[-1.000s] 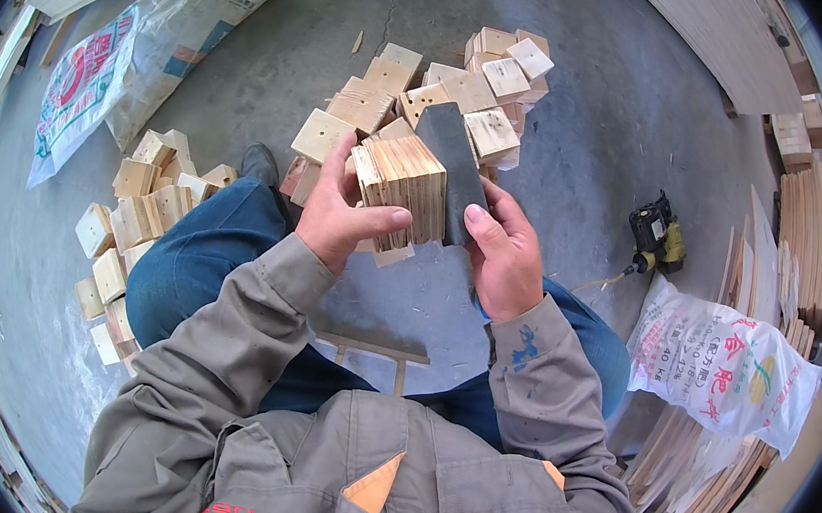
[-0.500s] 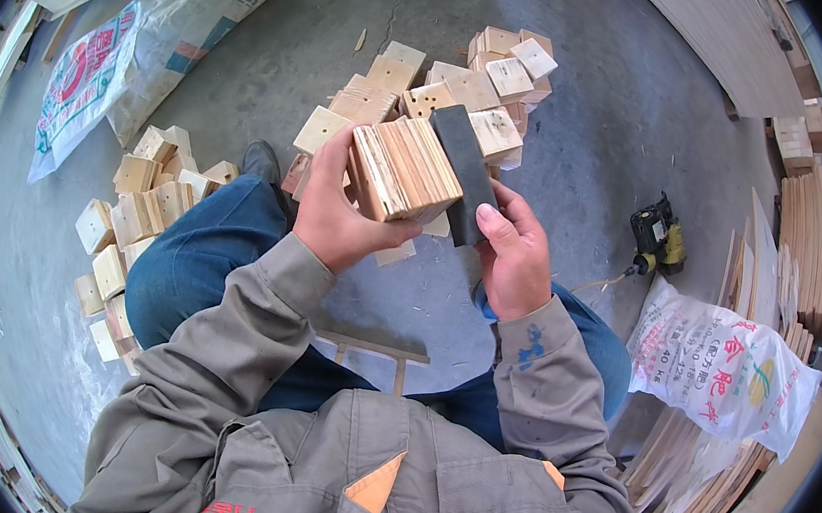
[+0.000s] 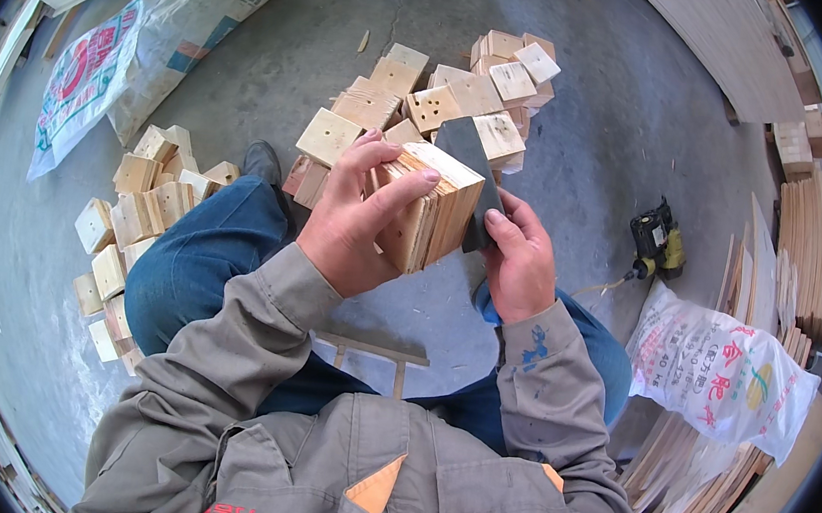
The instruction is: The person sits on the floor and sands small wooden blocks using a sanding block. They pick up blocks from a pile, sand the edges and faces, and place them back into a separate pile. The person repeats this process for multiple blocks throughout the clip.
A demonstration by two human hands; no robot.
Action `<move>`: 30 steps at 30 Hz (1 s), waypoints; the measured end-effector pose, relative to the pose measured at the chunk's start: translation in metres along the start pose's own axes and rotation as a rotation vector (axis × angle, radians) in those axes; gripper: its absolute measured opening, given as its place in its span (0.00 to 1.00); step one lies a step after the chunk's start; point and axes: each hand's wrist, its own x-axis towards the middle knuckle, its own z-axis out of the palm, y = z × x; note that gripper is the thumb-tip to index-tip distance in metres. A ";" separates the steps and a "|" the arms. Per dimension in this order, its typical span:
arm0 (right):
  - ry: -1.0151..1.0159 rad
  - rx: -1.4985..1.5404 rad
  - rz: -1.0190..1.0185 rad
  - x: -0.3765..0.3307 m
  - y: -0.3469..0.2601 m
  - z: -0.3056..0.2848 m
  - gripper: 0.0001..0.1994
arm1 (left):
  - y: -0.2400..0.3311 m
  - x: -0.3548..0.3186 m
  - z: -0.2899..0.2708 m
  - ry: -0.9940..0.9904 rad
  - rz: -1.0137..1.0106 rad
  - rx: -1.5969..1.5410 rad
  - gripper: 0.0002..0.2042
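My left hand (image 3: 360,216) is closed around a plywood block (image 3: 447,215), its layered edges showing and its pale top face tilted up. Thumb and fingers grip it from opposite sides. In my right hand (image 3: 522,263) is a flat, dark grey sanding block (image 3: 469,154), held by its lower end between thumb and fingers. The dark block lies along the right side of the plywood block, seemingly against it. Just beyond both hands, a pile of similar wooden blocks (image 3: 367,104) rests on the floor, some with small holes in their faces.
More wooden blocks (image 3: 135,213) are heaped beside my left knee. A black and yellow-green nail gun (image 3: 658,237) with a hose lies to the right. Beyond my right knee, a white printed sack (image 3: 719,374) rests on thin board strips. Other sacks (image 3: 200,24) lie at far left.
The plywood block has turned and tipped in my left hand, bringing another face up and its lower corner nearer me. The dark sanding block has shifted slightly right and tilted against it.
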 end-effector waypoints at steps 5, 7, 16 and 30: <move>0.000 0.013 0.017 0.000 -0.001 0.002 0.21 | -0.002 -0.002 0.002 0.014 -0.012 -0.027 0.49; 0.002 -0.007 0.015 0.000 -0.001 0.002 0.21 | 0.000 -0.002 0.001 0.008 -0.019 -0.011 0.50; 0.012 -0.030 0.014 0.002 0.003 0.000 0.22 | 0.001 -0.001 -0.005 -0.076 -0.081 -0.006 0.57; -0.050 0.185 0.110 -0.002 -0.001 0.007 0.29 | 0.008 -0.004 0.012 -0.169 -0.500 -0.295 0.63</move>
